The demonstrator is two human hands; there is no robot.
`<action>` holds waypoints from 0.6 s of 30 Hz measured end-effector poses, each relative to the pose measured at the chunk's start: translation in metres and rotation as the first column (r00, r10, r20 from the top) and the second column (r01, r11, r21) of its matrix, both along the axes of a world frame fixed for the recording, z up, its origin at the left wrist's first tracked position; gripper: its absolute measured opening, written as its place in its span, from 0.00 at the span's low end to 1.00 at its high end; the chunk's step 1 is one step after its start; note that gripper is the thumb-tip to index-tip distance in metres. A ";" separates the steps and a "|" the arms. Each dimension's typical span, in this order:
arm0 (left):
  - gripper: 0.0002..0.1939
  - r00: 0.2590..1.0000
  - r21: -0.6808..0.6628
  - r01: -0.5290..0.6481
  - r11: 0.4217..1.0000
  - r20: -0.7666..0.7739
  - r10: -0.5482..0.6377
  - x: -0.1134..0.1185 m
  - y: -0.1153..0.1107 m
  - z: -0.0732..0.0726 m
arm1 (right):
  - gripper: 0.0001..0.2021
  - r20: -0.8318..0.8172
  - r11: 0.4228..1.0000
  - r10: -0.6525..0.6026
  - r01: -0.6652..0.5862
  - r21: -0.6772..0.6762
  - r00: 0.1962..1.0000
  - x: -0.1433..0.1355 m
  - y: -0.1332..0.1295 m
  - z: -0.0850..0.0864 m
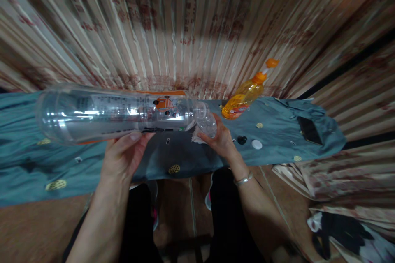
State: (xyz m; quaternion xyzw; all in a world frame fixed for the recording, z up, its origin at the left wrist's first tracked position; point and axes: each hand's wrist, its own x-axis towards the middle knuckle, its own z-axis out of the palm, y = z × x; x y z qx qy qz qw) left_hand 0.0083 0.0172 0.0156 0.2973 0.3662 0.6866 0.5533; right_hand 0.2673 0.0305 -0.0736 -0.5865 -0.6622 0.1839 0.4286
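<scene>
Clear, glossy cylindrical bottle (119, 113); rumpled teal cloth (193, 157).

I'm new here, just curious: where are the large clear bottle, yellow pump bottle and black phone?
Large clear bottle (119, 114), head view: middle of its body.
Yellow pump bottle (243, 98), head view: side of its body.
Black phone (309, 130), head view: its dark flat face.

The large bottle (117, 115) bore print (121, 104) too blurred to read; the bench's (18, 144) left end was cut off.
</scene>
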 end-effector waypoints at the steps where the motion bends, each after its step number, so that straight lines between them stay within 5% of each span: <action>1: 0.31 1.000 -0.003 0.003 1.000 0.008 -0.003 0.001 0.000 0.000 | 0.39 0.000 1.000 -0.001 0.001 -0.001 1.000 0.000 0.000 0.000; 18: 0.32 0.999 -0.030 -0.034 0.999 0.030 0.035 0.001 -0.002 0.002 | 0.41 0.000 1.000 -0.020 0.020 -0.019 1.000 0.000 0.001 0.000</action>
